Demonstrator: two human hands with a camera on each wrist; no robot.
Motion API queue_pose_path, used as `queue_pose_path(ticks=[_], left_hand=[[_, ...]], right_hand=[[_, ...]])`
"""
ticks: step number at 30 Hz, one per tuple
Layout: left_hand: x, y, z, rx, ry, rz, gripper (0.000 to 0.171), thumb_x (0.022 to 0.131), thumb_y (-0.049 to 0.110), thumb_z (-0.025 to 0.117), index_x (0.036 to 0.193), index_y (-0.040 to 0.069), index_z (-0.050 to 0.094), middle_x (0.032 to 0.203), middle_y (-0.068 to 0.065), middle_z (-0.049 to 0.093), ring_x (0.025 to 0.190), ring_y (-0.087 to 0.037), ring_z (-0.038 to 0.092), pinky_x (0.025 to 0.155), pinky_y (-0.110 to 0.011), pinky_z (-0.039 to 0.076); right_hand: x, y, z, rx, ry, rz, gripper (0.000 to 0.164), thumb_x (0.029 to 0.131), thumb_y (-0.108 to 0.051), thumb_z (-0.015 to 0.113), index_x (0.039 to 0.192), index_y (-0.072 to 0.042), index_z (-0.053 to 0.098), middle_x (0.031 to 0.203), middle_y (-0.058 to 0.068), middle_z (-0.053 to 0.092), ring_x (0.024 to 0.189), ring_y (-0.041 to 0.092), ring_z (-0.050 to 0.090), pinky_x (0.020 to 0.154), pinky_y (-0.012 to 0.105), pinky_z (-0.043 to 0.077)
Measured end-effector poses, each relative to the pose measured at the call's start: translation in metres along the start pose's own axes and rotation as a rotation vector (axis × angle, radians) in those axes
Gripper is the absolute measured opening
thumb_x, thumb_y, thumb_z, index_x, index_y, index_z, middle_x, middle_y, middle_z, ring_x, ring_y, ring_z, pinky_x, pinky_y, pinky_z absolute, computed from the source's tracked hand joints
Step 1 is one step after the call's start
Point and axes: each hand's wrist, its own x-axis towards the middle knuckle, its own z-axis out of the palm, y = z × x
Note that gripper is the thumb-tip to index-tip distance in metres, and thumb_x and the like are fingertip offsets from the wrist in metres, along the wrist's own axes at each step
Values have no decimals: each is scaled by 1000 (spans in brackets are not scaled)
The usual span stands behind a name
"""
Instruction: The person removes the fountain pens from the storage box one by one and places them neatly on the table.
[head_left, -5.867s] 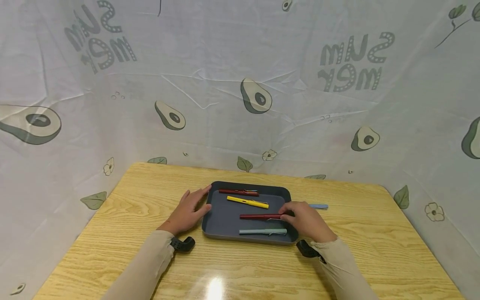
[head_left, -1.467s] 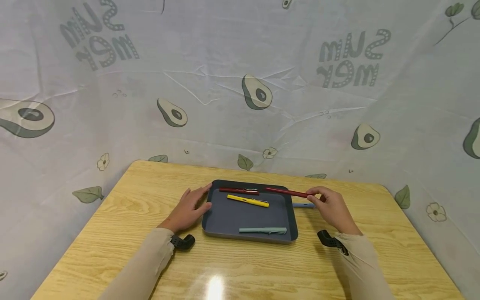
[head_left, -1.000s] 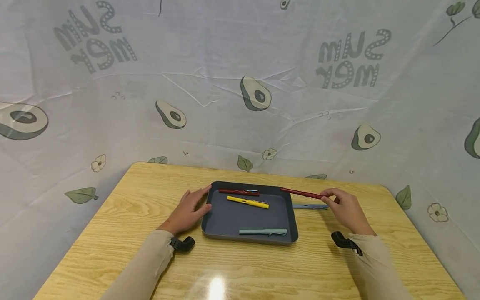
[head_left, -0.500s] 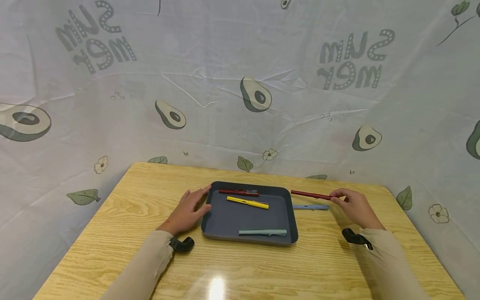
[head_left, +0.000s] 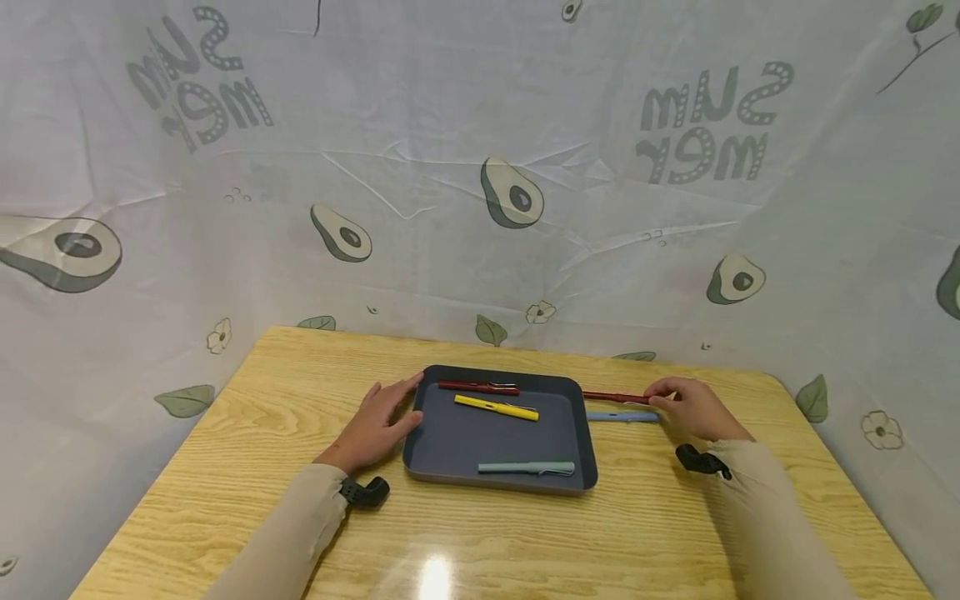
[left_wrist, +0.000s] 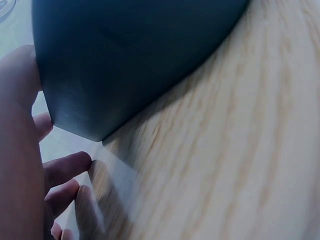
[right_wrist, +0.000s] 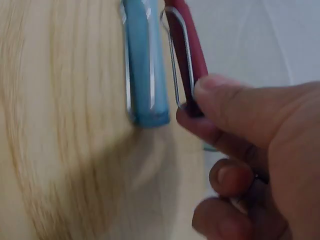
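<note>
A dark grey tray lies on the wooden table. My left hand rests at its left rim with fingers extended; in the left wrist view the thumb and fingers lie along the tray's outer wall. Right of the tray, my right hand pinches the clip end of a red pen between thumb and forefinger. Just in front of that pen lies a light blue pen, nearly parallel. The right wrist view shows the wire clip of the red pen beside the blue pen, a narrow gap between them.
Inside the tray lie a dark red pen near the back, a yellow pen and a pale green pen near the front. A patterned cloth hangs behind the table.
The red pen was lifted out of the tray's right part and carried right, over the rim, then lowered beside the blue pen, behind it. My left hand has stayed in place.
</note>
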Motion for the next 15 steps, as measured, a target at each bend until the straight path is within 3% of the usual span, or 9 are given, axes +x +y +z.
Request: queue_pose_path(ticks=[6, 15], left_hand=[[0, 0, 1, 2, 3, -2, 67, 107, 39, 59, 165, 23, 30, 162, -7, 43, 150, -31, 39, 127, -60, 4], [2, -3, 2, 12, 8, -2, 67, 106, 38, 59, 165, 22, 31, 162, -7, 42, 150, -31, 39, 127, -60, 5]], right_hand=[[2, 9, 3, 38, -53, -11, 17, 105, -17, 63, 112, -8, 76, 113, 13, 71, 94, 21, 63, 78, 39, 53], [6, 11, 7, 46, -34, -35, 16, 104, -12, 64, 112, -6, 77, 113, 14, 70, 94, 22, 63, 77, 40, 53]])
